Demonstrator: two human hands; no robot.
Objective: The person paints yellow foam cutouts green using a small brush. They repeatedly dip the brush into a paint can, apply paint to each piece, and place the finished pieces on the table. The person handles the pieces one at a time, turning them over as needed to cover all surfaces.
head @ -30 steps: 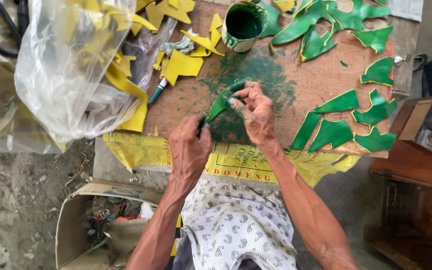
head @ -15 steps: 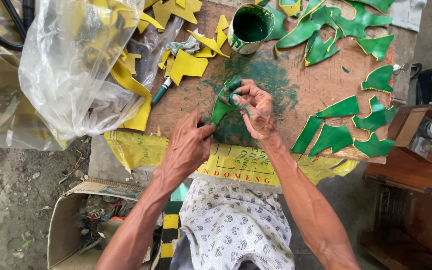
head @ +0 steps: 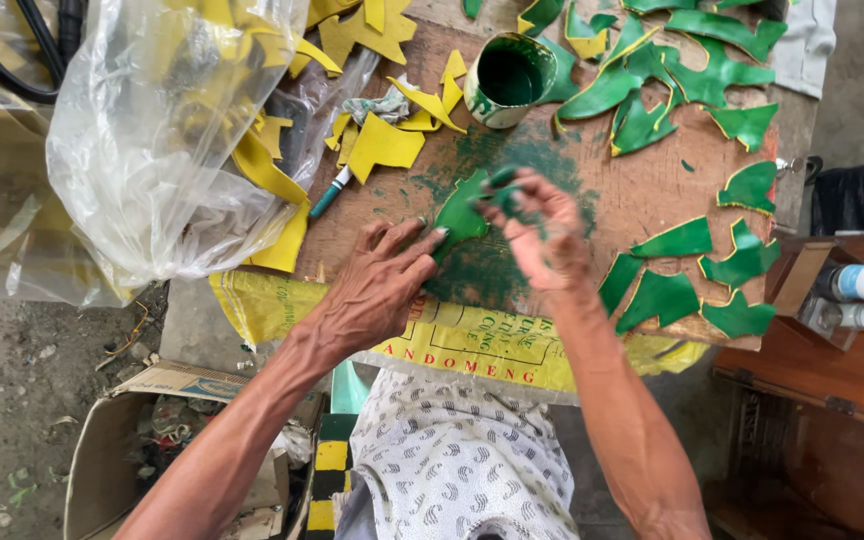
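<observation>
The left hand (head: 377,285) lies flat on the worktop (head: 642,195), fingertips pinning the near edge of a green cut-out piece (head: 460,210) that sits just below the paint can (head: 508,78). The right hand (head: 537,225), blurred, is closed narrowly around something green at the piece's far edge; what it grips I cannot tell. To coat it well, I judge, the pinning fingers should stay at the edge, and strokes should run away from them, clear of the finished green pieces (head: 682,270) right of the can.
</observation>
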